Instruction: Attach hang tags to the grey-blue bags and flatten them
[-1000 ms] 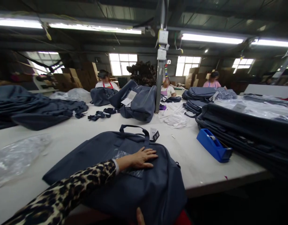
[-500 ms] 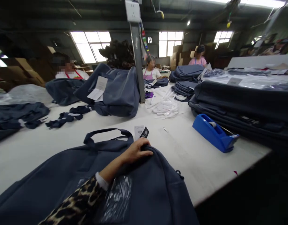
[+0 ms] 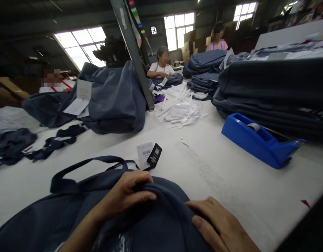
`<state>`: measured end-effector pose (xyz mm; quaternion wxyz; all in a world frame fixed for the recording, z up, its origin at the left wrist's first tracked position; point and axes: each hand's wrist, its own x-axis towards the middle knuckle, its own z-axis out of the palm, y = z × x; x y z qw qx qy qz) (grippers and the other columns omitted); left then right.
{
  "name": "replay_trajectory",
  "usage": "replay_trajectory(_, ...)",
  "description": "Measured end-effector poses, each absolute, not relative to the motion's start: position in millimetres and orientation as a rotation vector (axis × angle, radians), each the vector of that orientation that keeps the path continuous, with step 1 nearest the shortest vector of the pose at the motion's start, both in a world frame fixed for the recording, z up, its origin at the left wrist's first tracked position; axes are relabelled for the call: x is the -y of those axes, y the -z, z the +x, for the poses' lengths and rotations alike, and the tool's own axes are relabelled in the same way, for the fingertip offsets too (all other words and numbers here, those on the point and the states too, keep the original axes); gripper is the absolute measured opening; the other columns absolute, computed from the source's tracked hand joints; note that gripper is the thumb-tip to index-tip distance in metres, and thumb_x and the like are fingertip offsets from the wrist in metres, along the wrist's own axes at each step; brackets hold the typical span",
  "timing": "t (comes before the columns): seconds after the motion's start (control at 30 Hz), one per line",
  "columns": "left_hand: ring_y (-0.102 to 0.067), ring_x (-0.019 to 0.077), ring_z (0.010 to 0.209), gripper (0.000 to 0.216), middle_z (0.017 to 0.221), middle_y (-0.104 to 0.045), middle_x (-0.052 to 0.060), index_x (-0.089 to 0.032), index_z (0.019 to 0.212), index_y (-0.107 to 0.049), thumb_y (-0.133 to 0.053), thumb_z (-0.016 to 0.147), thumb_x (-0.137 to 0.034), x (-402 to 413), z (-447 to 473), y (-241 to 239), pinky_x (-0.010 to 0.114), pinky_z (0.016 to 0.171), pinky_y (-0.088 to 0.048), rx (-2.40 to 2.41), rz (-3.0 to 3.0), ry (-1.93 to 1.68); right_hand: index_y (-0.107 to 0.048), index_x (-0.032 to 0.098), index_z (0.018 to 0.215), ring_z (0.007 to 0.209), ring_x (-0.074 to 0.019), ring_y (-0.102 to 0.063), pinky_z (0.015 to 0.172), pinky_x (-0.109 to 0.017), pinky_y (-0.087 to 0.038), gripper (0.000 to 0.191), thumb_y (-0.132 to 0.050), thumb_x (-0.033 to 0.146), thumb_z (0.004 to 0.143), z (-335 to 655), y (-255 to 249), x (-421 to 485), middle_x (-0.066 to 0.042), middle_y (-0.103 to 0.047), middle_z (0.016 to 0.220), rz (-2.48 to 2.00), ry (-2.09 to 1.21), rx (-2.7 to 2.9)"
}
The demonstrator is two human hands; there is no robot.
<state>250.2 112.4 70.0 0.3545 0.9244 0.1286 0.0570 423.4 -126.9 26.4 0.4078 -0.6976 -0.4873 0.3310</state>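
A dark blue bag [image 3: 79, 210] with a carry handle [image 3: 90, 162] lies in front of me at the bottom of the head view. My left hand [image 3: 128, 192] pinches its upper edge between thumb and fingers. Further right along the same edge, my right hand [image 3: 220, 222] grips the cloth, thumb in front and fingers over the far side. A white tag [image 3: 143, 154] and a black tag [image 3: 154, 155] hang from the bag near the handle and rest on the table. Clear plastic [image 3: 121, 241] shows on the bag's front, partly cut off.
A blue tape dispenser [image 3: 255, 140] stands on the white table [image 3: 245, 189] to the right. Stacked dark bags [image 3: 268, 94] rise behind it. A stuffed bag [image 3: 114, 101] leans by a metal post [image 3: 133, 52]. White strips [image 3: 182, 108] lie mid-table. Several people sit beyond.
My right hand has come into view and taken hold of the bag's right edge. The left hand still grips the edge, appearing lower and further left. The view has tilted and shifted.
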Motion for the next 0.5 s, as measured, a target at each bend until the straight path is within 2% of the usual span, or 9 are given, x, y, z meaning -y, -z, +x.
replay_trajectory(0.07,-0.053,0.0117,0.067,0.032,0.071,-0.057,-0.004,-0.019,0.081,-0.061,-0.064,0.090,-0.049,-113.9,250.3,-70.3,0.023,0.062,-0.037,-0.361,2.402,-0.053,-0.071,0.026,0.103,0.094,-0.0203,-0.066,0.083,-0.030,-0.054,0.047,-0.036,0.058,0.097,425.2,-21.4,114.4,-0.006,-0.071,0.096,-1.743,-0.866,1.311)
replay_trajectory(0.13,-0.056,0.0131,0.073,0.033,0.079,-0.060,-0.003,-0.019,0.087,-0.061,-0.060,0.092,-0.052,-116.6,253.8,-64.0,0.023,0.067,-0.039,-0.394,2.428,-0.016,-0.069,0.025,0.093,0.088,-0.0193,-0.065,0.079,-0.029,-0.053,0.050,-0.034,0.061,0.096,426.9,-12.1,113.0,-0.005,-0.069,0.091,-1.741,-0.890,1.332)
replay_trajectory(0.2,-0.058,0.0157,0.082,0.034,0.088,-0.062,-0.001,-0.020,0.094,-0.060,-0.056,0.093,-0.054,-119.9,260.0,-51.8,0.025,0.074,-0.041,-0.423,2.473,0.021,-0.065,0.025,0.085,0.082,-0.0182,-0.065,0.072,-0.027,-0.052,0.049,-0.036,0.063,0.095,428.5,-3.6,114.6,-0.004,-0.068,0.088,-1.786,-0.892,1.322)
replay_trajectory(0.3,-0.059,0.0183,0.085,0.037,0.092,-0.064,0.000,-0.022,0.100,-0.059,-0.056,0.092,-0.058,-122.4,269.9,-30.9,0.027,0.075,-0.042,-0.470,2.509,0.124,-0.061,0.024,0.077,0.077,-0.0178,-0.064,0.066,-0.026,-0.051,0.044,-0.043,0.061,0.093,432.0,2.9,114.2,-0.003,-0.067,0.083,-1.896,-0.875,1.328)
replay_trajectory(0.4,-0.061,0.0196,0.089,0.039,0.098,-0.064,0.000,-0.026,0.114,-0.055,-0.059,0.091,-0.056,-118.9,275.3,-17.1,0.028,0.077,-0.043,-0.521,2.505,0.068,-0.063,0.027,0.078,0.071,-0.0167,-0.066,0.062,-0.025,-0.051,0.035,-0.051,0.056,0.092,437.5,-1.6,113.3,0.001,-0.068,0.078,-1.960,-0.804,1.411)
replay_trajectory(0.5,-0.060,0.0211,0.098,0.040,0.107,-0.063,0.003,-0.025,0.119,-0.053,-0.060,0.092,-0.052,-113.6,276.5,-11.5,0.031,0.084,-0.045,-0.535,2.559,-0.098,-0.067,0.030,0.098,0.073,-0.0174,-0.069,0.061,-0.026,-0.054,0.024,-0.054,0.049,0.092,438.8,-17.8,109.8,0.000,-0.072,0.087,-1.907,-0.377,1.557)
